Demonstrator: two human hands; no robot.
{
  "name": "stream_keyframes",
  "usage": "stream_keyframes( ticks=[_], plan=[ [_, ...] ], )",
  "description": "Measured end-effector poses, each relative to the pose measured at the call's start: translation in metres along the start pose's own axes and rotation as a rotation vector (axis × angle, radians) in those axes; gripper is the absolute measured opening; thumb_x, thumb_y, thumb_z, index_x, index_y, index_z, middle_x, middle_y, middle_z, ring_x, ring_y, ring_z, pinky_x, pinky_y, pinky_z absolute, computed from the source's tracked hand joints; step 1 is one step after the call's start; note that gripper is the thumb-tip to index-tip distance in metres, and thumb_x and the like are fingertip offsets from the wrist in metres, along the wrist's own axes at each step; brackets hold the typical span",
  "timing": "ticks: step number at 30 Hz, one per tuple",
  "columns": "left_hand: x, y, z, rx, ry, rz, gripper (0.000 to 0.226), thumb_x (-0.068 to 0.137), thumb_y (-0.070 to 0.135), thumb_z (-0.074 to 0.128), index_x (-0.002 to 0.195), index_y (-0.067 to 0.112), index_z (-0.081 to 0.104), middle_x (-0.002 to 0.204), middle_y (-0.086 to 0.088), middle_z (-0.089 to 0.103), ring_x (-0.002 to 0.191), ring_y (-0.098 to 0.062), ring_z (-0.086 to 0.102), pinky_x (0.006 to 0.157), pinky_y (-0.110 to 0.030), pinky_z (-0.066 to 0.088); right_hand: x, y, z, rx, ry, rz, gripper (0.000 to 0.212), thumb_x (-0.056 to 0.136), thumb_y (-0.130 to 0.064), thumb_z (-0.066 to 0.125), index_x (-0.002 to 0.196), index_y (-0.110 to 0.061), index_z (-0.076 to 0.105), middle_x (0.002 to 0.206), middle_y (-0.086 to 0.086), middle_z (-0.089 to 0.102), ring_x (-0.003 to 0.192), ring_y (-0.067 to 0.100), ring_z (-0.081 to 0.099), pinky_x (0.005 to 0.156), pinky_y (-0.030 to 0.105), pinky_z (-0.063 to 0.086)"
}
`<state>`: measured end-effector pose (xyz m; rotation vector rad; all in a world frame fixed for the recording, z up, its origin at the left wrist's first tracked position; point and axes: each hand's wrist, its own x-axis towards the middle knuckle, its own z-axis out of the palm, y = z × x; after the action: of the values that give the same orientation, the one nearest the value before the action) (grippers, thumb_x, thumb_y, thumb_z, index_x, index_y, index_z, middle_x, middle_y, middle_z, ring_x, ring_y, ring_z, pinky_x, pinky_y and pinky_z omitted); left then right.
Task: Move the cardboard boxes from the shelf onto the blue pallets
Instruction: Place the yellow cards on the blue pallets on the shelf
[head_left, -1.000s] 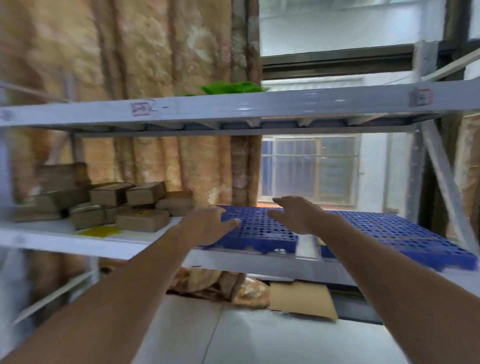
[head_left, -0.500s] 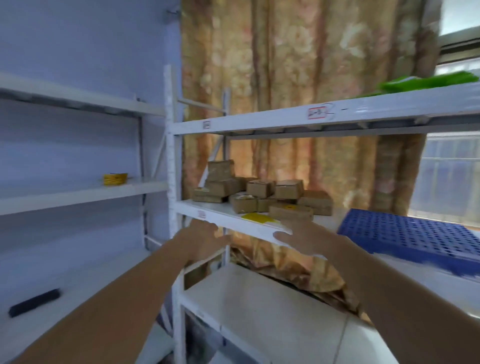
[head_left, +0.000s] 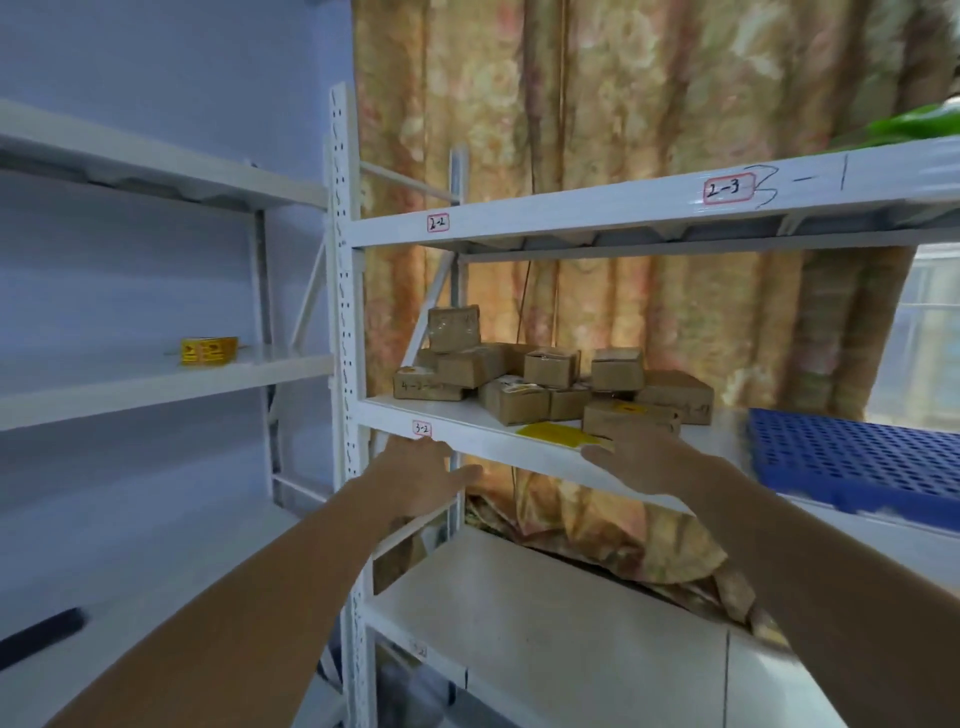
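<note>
Two hands are reaching toward the middle shelf (head_left: 467, 441) of a white rack, and neither is holding anything. The left hand (head_left: 421, 480) is hanging just below the shelf's front lip, near the small "3-2" label (head_left: 422, 428), fingers extended and loosely spread. The right hand (head_left: 654, 462) is sitting in front of the shelf edge, fingers straight and pointing left, close to the nearest box but not gripping it as far as the view is showing. The cardboard boxes (head_left: 545, 384) are lying in a loose heap toward the back of that shelf, some stacked on others, with a yellow sheet (head_left: 558, 434) lying flat in front of them. The blue pallet (head_left: 857, 462) is resting on the same level, just to the right of the pile, so each box probably needs only a short carry sideways. With both hands open and set either side of the heap, the person appears to be preparing a two-handed pickup; none of the boxes is on the pallet yet.
</note>
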<state>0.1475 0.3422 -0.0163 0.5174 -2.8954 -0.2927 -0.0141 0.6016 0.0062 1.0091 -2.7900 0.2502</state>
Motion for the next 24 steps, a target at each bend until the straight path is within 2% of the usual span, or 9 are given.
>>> stream_keyframes(
  ticks=[2,4,7,9,11,15,17,20,24],
  plan=[
    [0.024,0.006,0.007,0.009,0.022,0.035,0.082,0.093,0.079,0.033,0.152,0.023,0.045,0.157,-0.003,0.045,0.141,-0.025,0.044,0.117,-0.045,0.034,0.01,0.017,0.0,0.004,0.043,0.055,0.043,0.1,-0.056,0.044,0.101,-0.02,0.067,0.089,0.002,0.068,0.077,0.017,0.062,0.073,0.035,0.055],
    [0.051,0.015,0.015,-0.037,0.044,0.059,0.077,0.095,0.076,0.034,0.152,0.025,0.046,0.157,0.0,0.044,0.142,-0.022,0.044,0.116,-0.042,0.035,0.015,0.031,-0.003,-0.026,0.072,0.107,0.037,0.102,-0.045,0.05,0.08,-0.017,0.062,0.072,0.0,0.061,0.065,0.015,0.057,0.057,0.03,0.046],
    [0.09,0.031,0.021,-0.075,0.047,0.114,0.07,0.099,0.07,0.033,0.143,0.021,0.056,0.147,-0.004,0.053,0.134,-0.025,0.051,0.111,-0.041,0.041,0.019,0.054,-0.002,-0.065,0.098,0.16,0.026,0.096,-0.04,0.058,0.085,-0.02,0.07,0.082,-0.001,0.069,0.075,0.017,0.064,0.068,0.036,0.056],
    [0.112,0.041,0.024,-0.098,0.077,0.14,0.066,0.098,0.07,0.032,0.114,0.019,0.072,0.118,-0.007,0.068,0.112,-0.027,0.063,0.099,-0.044,0.052,0.018,0.064,-0.001,-0.083,0.081,0.199,0.022,0.094,-0.039,0.06,0.087,-0.023,0.072,0.086,-0.002,0.071,0.08,0.016,0.066,0.076,0.038,0.058],
    [0.13,0.053,0.027,-0.081,0.102,0.144,0.066,0.098,0.069,0.031,0.085,0.018,0.071,0.089,-0.006,0.068,0.09,-0.025,0.066,0.086,-0.044,0.057,0.02,0.074,0.003,-0.104,0.069,0.226,0.024,0.095,-0.038,0.059,0.084,-0.022,0.073,0.083,-0.004,0.07,0.078,0.015,0.065,0.077,0.035,0.057],
    [0.153,0.07,0.033,0.053,0.141,0.149,0.071,0.097,0.074,0.027,0.077,0.018,0.066,0.079,-0.002,0.063,0.079,-0.021,0.062,0.074,-0.036,0.052,0.024,0.081,0.009,-0.066,0.064,0.229,0.027,0.097,-0.019,0.058,0.072,-0.014,0.067,0.069,-0.011,0.057,0.068,0.01,0.055,0.067,0.024,0.045],
    [0.163,0.072,0.038,0.087,0.162,0.157,0.071,0.095,0.076,0.03,0.08,0.018,0.067,0.085,-0.002,0.065,0.083,-0.022,0.062,0.077,-0.036,0.053,0.027,0.083,0.01,-0.029,0.089,0.24,0.035,0.093,-0.011,0.057,0.061,-0.023,0.058,0.066,-0.013,0.054,0.065,0.004,0.05,0.061,0.016,0.037],
    [0.171,0.069,0.046,0.084,0.157,0.181,0.067,0.093,0.073,0.036,0.1,0.016,0.07,0.121,-0.011,0.063,0.113,-0.03,0.059,0.091,-0.041,0.05,0.03,0.08,0.011,-0.038,0.078,0.26,0.037,0.094,-0.012,0.055,0.063,-0.029,0.049,0.071,-0.011,0.053,0.067,0.008,0.05,0.057,0.016,0.034],
    [0.172,0.061,0.044,0.004,0.06,0.207,0.067,0.085,0.069,0.044,0.112,0.014,0.07,0.147,-0.016,0.047,0.13,-0.036,0.047,0.101,-0.047,0.044,0.025,0.068,0.015,-0.095,0.063,0.303,0.029,0.1,-0.019,0.047,0.072,-0.028,0.045,0.087,0.004,0.06,0.083,0.024,0.06,0.075,0.037,0.048]
  ],
)
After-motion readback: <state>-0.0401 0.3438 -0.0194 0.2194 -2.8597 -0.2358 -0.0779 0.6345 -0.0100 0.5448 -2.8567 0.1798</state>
